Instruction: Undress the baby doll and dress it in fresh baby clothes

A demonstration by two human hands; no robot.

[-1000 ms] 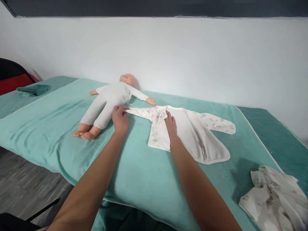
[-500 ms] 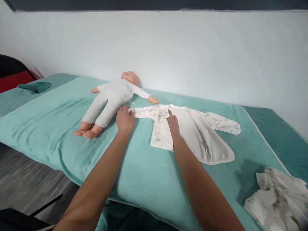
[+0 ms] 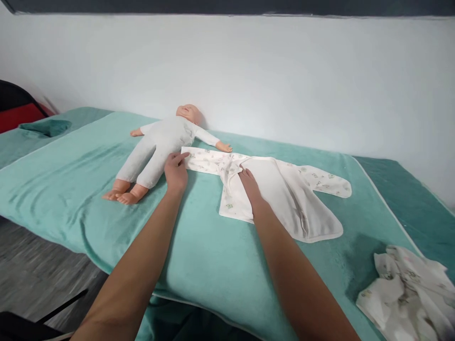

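Observation:
A white baby shirt (image 3: pixel 280 189) with small printed figures lies spread on the green cover, its front open and both sleeves stretched sideways. At the cuff of its left-lying sleeve (image 3: pixel 202 160) is my left hand (image 3: pixel 177 171), thumb and fingers pinching the edge. My right hand (image 3: pixel 251 185) rests flat on the shirt's chest, fingers stretched out; their tips reach under the fold of the front panel and are partly hidden. Just beyond my left hand, a baby doll (image 3: pixel 163 139) in a white body lies on its back, limbs spread.
A crumpled printed cloth garment (image 3: pixel 408 289) lies at the lower right on the green cover (image 3: pixel 220 265). A white wall (image 3: pixel 284 85) rises behind the bed. At the far left are a red and black chair (image 3: pixel 19 111) and a dark green cloth (image 3: pixel 46 127).
The sleeve under my left hand went from narrow and bunched to wide and flat. My right fingers have slid slightly left, further under the front panel. The doll stays put.

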